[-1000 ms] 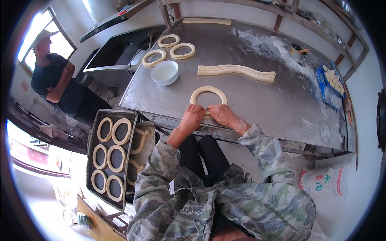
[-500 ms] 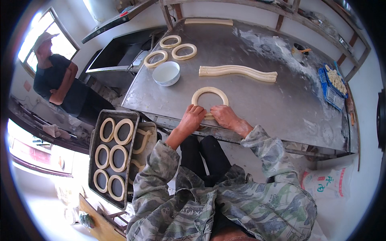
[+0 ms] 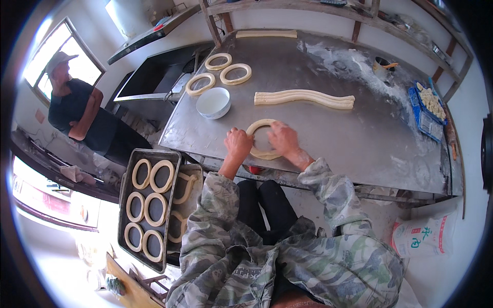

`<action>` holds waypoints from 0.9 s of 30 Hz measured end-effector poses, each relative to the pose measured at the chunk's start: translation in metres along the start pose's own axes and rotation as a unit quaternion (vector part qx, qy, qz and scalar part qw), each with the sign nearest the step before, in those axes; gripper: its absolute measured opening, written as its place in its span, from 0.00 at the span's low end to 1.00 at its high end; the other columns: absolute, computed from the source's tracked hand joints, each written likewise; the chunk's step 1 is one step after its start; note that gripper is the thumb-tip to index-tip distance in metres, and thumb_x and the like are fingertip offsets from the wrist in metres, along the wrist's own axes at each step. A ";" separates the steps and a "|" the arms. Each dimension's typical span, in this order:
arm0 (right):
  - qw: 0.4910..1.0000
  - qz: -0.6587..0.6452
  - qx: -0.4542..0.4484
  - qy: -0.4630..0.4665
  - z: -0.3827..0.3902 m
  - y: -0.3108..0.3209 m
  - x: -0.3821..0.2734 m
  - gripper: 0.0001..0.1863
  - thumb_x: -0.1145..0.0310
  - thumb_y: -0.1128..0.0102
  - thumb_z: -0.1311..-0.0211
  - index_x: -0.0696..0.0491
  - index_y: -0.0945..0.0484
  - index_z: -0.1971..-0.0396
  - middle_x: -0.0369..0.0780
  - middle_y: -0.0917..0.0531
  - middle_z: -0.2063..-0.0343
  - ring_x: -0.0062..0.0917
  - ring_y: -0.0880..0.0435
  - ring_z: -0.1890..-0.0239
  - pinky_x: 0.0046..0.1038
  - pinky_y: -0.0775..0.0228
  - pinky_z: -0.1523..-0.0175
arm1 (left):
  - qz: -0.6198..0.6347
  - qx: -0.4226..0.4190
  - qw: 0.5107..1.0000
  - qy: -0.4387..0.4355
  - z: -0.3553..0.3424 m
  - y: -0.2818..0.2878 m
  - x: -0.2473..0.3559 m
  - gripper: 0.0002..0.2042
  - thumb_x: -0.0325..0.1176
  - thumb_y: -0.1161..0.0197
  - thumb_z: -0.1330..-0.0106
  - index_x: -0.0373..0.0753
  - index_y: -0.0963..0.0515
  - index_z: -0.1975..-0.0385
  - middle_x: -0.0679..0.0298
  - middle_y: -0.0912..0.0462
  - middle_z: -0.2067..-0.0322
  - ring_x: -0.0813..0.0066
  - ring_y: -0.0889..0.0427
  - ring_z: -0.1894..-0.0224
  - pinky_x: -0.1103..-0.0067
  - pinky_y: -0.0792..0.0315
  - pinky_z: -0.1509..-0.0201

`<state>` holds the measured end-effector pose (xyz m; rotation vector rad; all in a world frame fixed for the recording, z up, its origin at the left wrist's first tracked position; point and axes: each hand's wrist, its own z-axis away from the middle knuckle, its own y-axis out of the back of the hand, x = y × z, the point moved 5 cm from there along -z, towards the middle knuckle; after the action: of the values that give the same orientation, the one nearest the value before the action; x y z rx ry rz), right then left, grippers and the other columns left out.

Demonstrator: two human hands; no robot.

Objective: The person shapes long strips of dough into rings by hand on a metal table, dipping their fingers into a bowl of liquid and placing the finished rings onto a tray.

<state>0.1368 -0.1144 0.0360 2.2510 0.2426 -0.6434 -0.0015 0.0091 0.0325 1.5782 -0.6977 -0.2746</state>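
Observation:
At the near edge of the metal table lies a pale dough ring (image 3: 263, 155) between my hands. My left hand (image 3: 239, 144) has its fingers curled closed at the ring's left side. My right hand (image 3: 284, 139), slightly blurred, is closed on the ring's right side and covers part of it. Beyond them a bundle of long dough strips (image 3: 304, 98) lies side by side. A white bowl (image 3: 213, 104) stands to the left, in front of several finished-looking dough rings (image 3: 235, 74).
Left of my legs a dark baking tray (image 3: 171, 205) holds several dough rings, overlapping another tray with dough pieces. A person (image 3: 84, 113) stands far left, arms crossed. On the floury table (image 3: 359, 149) at right are a metal pot (image 3: 381, 68), a blue scale (image 3: 429, 124) with dough bits, and a rolling pin (image 3: 451, 134).
My hands have parted from the ring's near side, sliding up to its left and right sides. The ring's near part now shows joined. The whole view has shifted slightly.

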 end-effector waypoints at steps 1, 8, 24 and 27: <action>0.998 0.043 -0.021 -0.032 -0.004 0.002 0.015 0.12 0.61 0.38 0.43 0.56 0.19 0.69 0.47 0.17 0.61 0.46 0.18 0.56 0.47 0.24 0.53 | 0.000 0.010 1.000 0.001 -0.001 -0.001 0.002 0.18 0.45 0.32 0.42 0.35 0.14 0.64 0.50 0.17 0.58 0.49 0.18 0.52 0.59 0.24 0.49; 0.993 0.082 0.016 -0.078 0.006 -0.015 0.066 0.13 0.63 0.35 0.46 0.58 0.17 0.68 0.47 0.16 0.65 0.46 0.17 0.60 0.47 0.23 0.55 | 0.290 -0.049 0.951 0.098 -0.010 -0.024 -0.013 0.14 0.34 0.35 0.40 0.30 0.18 0.60 0.50 0.17 0.62 0.54 0.15 0.61 0.61 0.20 0.58; 0.700 -0.583 -0.038 -0.410 -0.166 0.018 0.111 0.12 0.76 0.42 0.32 0.62 0.22 0.51 0.49 0.15 0.59 0.36 0.11 0.61 0.37 0.17 0.67 | 0.746 -0.175 0.638 0.080 -0.182 0.013 0.023 0.11 0.24 0.44 0.31 0.28 0.24 0.52 0.53 0.17 0.60 0.61 0.14 0.63 0.66 0.16 0.62; 0.752 -0.526 0.017 -0.396 -0.239 0.031 0.181 0.07 0.74 0.43 0.35 0.55 0.19 0.60 0.45 0.16 0.59 0.38 0.12 0.65 0.43 0.19 0.64 | 0.646 -0.096 0.754 0.074 -0.263 0.045 0.053 0.10 0.26 0.37 0.38 0.33 0.20 0.57 0.55 0.16 0.60 0.63 0.13 0.64 0.68 0.18 0.66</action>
<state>0.3921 0.0331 0.1002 1.4728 1.0733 -2.1019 0.1752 0.1935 0.1263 0.6172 -1.4069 0.7852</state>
